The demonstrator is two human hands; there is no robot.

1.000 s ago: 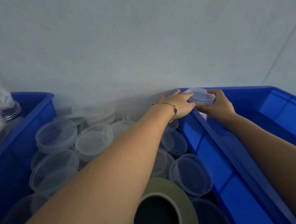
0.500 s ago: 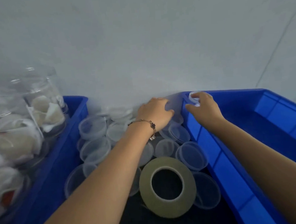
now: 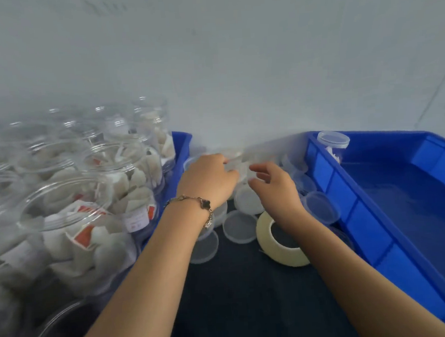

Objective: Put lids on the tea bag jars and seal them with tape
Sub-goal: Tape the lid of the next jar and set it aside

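Several open clear jars of tea bags (image 3: 93,202) stand in the blue bin on the left. Clear lids (image 3: 239,226) lie scattered on the dark surface between the two bins. My left hand (image 3: 206,181), with a bracelet on its wrist, reaches into the far lids, and its curled fingers hold a blurred clear lid (image 3: 233,159). Just right of it my right hand (image 3: 274,184) hovers over the lids with loosely spread fingers and holds nothing. A roll of pale tape (image 3: 268,239) lies under my right wrist. One lidded jar (image 3: 333,143) stands in the right bin's far corner.
The left blue bin (image 3: 182,144) is packed with jars. The right blue bin (image 3: 354,212) holds only the lidded jar. A pale wall runs close behind everything. Dark surface shows in front of the lids, between my forearms.
My right hand let go of the lidded jar in the right bin and moved left over the lids. My left hand drew back onto the lid pile. The view swung left and now shows the jars.
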